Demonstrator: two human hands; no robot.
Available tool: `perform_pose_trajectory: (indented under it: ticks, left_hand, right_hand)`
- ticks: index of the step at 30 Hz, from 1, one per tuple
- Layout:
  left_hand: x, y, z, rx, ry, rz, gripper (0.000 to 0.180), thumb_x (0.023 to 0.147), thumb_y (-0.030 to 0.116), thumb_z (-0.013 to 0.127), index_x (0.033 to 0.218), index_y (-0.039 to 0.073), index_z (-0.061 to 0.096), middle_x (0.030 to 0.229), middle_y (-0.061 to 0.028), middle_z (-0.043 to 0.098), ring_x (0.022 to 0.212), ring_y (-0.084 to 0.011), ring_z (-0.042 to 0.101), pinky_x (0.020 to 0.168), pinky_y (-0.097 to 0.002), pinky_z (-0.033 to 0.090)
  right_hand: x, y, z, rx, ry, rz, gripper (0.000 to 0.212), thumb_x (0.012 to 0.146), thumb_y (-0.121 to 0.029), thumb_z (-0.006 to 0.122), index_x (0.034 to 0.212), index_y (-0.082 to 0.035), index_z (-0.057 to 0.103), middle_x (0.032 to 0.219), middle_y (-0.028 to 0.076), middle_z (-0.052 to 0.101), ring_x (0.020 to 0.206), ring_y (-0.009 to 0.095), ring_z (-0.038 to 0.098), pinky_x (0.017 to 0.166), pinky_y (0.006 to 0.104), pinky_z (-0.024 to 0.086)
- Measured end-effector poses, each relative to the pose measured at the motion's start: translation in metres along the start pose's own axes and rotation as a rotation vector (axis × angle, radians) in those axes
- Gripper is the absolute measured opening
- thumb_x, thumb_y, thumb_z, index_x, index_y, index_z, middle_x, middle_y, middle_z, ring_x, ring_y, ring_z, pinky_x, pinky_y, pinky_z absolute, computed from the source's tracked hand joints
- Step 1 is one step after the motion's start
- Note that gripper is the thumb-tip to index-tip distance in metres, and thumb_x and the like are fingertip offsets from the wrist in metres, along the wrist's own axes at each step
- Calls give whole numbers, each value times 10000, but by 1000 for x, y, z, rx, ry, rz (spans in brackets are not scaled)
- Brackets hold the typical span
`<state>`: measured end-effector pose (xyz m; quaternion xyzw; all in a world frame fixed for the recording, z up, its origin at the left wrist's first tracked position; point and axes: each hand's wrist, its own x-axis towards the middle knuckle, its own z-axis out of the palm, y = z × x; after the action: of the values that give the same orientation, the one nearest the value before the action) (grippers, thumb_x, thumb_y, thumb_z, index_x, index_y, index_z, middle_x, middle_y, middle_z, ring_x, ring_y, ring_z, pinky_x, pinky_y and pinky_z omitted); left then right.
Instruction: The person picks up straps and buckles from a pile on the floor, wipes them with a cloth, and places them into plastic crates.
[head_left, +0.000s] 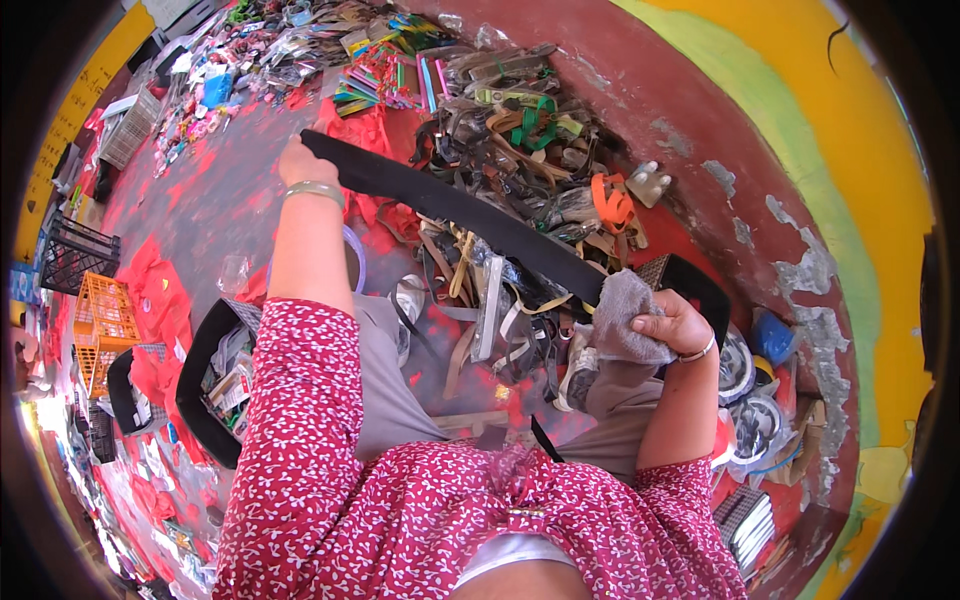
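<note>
A wide black belt (455, 210) stretches slantwise in front of me, from upper left down to the right. At its far left end, my left hand (303, 165) is closed around it. A grey cloth (632, 318) is bunched in my right hand (682, 325), thumb pressed on top, and it covers the belt's lower right end. Whether my right fingers also grip the belt under the cloth is hidden. Beneath the belt lies a heap of belts and straps (510, 160) in brown, black, tan and green, with an orange coiled belt (612, 203) at its right side.
A peeling red and yellow wall (800, 250) closes off the right. Black-rimmed baskets (205, 385) and an orange crate (105, 325) stand at left. Wrapped round metallic items (755, 425) lie by my right elbow. Small packaged goods (260, 60) spread across the far floor.
</note>
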<state>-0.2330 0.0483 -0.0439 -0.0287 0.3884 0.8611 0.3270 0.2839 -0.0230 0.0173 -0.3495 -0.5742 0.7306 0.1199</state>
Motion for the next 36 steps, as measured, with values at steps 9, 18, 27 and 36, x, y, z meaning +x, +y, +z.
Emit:
perform_pose_trajectory:
  ticks: [9,18,27,36]
  left_hand:
    - [-47,-28,27,-172,-259,-427,672,883,580,252,1058,-38,451,1036,-187,547,1000,-351,522,890,-544,394]
    - [-111,-111,9,321,-354,-1059,558,899,531,298,1022,14,470,1056,-203,536,840,-319,535,773,-465,445]
    - [-165,-142,12,957,-914,-1216,672,852,640,291,1033,51,560,959,-105,617,840,-195,611,711,-357,504]
    - [-186,-117,29,859,-1092,-1030,675,851,624,337,1187,63,507,1140,-79,562,978,-162,568,843,-333,457]
  right_hand:
    - [11,9,-3,386,242,-220,339,790,-108,599,1079,59,540,971,112,616,865,194,606,790,308,470]
    - [53,-16,29,420,233,-344,316,819,-48,565,1116,46,512,1001,94,602,911,180,588,809,305,466]
    - [84,-13,49,452,142,-341,330,805,6,561,1132,11,515,1059,100,587,988,220,570,871,354,450]
    - [72,-19,44,472,135,-434,362,755,46,560,1114,21,525,1068,123,589,993,258,574,882,382,448]
